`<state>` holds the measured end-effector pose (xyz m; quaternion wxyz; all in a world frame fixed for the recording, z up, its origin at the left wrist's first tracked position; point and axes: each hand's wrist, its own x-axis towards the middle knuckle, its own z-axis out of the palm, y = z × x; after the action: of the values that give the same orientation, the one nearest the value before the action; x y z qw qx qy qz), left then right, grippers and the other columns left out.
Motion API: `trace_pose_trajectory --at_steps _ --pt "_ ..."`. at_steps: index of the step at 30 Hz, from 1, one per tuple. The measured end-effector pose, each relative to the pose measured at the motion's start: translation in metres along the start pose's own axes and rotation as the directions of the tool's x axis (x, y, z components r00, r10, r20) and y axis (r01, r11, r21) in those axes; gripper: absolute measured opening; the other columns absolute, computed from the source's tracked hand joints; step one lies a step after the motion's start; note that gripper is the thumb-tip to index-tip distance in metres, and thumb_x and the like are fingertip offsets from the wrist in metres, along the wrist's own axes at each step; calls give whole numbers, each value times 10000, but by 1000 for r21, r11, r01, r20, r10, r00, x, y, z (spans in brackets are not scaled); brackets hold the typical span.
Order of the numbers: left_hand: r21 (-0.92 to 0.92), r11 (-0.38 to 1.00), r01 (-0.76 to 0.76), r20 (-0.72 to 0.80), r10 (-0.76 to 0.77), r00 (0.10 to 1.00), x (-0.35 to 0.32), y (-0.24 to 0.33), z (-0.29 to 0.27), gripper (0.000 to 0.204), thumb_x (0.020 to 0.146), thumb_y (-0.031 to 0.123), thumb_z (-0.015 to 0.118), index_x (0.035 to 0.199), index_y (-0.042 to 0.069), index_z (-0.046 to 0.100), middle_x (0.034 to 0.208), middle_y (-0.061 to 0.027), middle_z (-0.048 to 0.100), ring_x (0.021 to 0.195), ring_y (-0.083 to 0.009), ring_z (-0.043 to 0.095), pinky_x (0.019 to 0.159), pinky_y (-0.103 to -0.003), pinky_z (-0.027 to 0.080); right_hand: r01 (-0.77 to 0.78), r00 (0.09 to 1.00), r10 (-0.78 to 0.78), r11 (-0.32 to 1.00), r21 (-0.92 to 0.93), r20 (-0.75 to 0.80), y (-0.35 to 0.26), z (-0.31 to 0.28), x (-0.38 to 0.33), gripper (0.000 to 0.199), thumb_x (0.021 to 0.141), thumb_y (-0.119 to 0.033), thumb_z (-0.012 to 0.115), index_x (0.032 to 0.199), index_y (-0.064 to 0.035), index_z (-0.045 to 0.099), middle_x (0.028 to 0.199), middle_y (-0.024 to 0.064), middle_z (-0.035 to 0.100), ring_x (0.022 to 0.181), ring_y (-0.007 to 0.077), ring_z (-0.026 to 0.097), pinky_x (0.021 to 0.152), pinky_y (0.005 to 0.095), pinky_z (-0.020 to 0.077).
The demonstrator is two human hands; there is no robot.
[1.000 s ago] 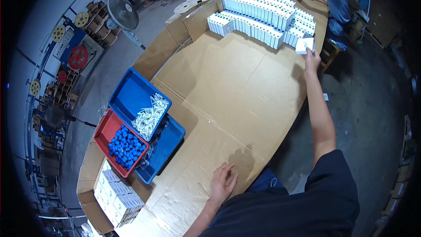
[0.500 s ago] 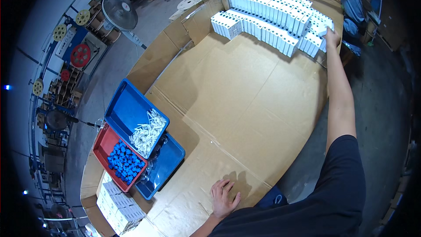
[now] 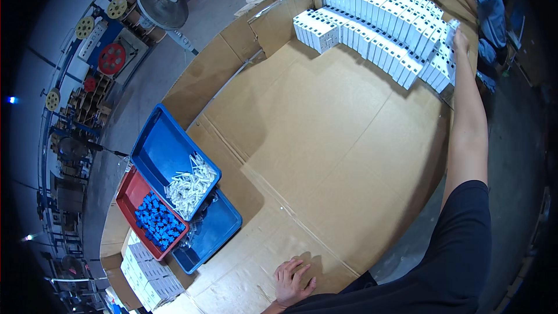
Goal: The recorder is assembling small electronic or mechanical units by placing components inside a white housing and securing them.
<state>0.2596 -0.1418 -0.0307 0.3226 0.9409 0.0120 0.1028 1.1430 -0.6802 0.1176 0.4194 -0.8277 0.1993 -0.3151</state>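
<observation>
My right arm stretches far across the cardboard-covered table. My right hand holds a small white box at the right end of the stacked rows of white boxes. My left hand lies flat with fingers spread on the cardboard at the near edge, holding nothing.
At the left stand a blue bin with white parts, a red bin with blue parts, and another blue bin. White boxes are stacked below them. Another person works at the far right. A fan stands behind.
My right hand has carried the white box farther up and away to the end of the box rows. My left hand stays flat on the cardboard.
</observation>
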Motion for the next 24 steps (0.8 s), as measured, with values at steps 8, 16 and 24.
trace_pose_trajectory --at_steps 8,16,24 --pt "124 988 88 42 -94 995 4 9 -12 499 784 300 843 1227 134 686 1284 -104 590 1248 -344 562 1065 -502 408 -289 882 104 891 352 460 -15 57 -134 914 1048 -729 337 1530 33 483 1540 175 533 1389 332 536 1179 435 370" --pt "136 986 97 32 -102 994 7 14 -12 498 780 290 847 1221 128 684 1297 -111 590 1256 -350 559 1075 -501 403 -222 915 69 909 353 399 10 62 -134 869 1049 -670 449 1480 83 514 1436 198 610 1272 294 613 1082 393 479" --pt "106 986 127 -45 -123 991 4 23 -24 419 872 330 785 1224 126 682 1328 -93 604 1300 -301 556 1104 -478 415 235 883 -362 892 386 299 57 21 -213 461 1105 -297 541 1337 94 625 1273 167 701 1139 229 649 1004 333 491"
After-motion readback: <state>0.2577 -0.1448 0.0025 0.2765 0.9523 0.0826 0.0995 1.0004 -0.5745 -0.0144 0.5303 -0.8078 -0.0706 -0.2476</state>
